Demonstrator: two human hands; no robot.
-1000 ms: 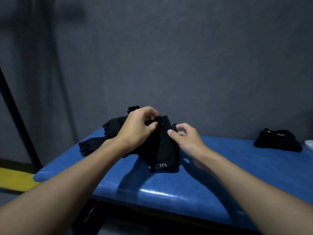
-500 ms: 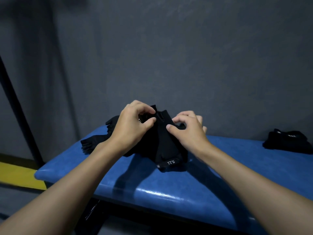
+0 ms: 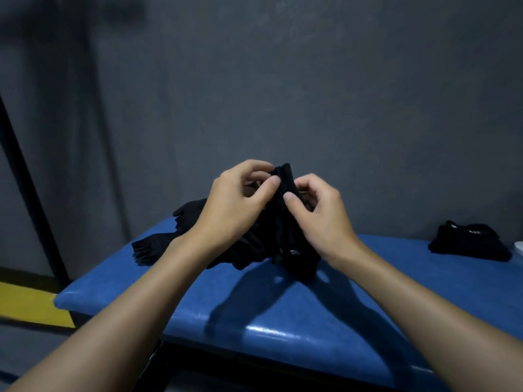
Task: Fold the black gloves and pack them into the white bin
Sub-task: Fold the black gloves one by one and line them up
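The fingers (image 3: 273,182) of the left hand (image 3: 235,205) are curled, thumb pressed against forefinger, pinching the upper edge of a black glove (image 3: 283,230). Just beside them, the right hand (image 3: 322,213) pinches the same raised edge, its thumb tip flat on the fabric and the other fingers bent behind it. The two thumbs sit close together on the near face of the glove, the left one slightly higher.

The pinched top of the glove stands above both hands as a narrow bunched ridge. Its body hangs down between the wrists, and the lower end, which bears a small pale label, rests on the blue padded tabletop (image 3: 396,292). Both forearms reach in from the bottom corners and cast dark shadows on the glossy blue surface.

Behind the left wrist lies a pile of loose black gloves (image 3: 158,247), with fingers splayed toward the left end of the tabletop. Well apart, near the right end, sits a folded black bundle (image 3: 469,244) with small white marks on top. Just beside it, at the frame's border, a white edge (image 3: 519,246) shows; too little is visible to tell what it is.

A grey wall (image 3: 311,80) rises behind, a dark pole (image 3: 31,193) slants at the left, and a yellow stripe (image 3: 31,304) marks the floor.
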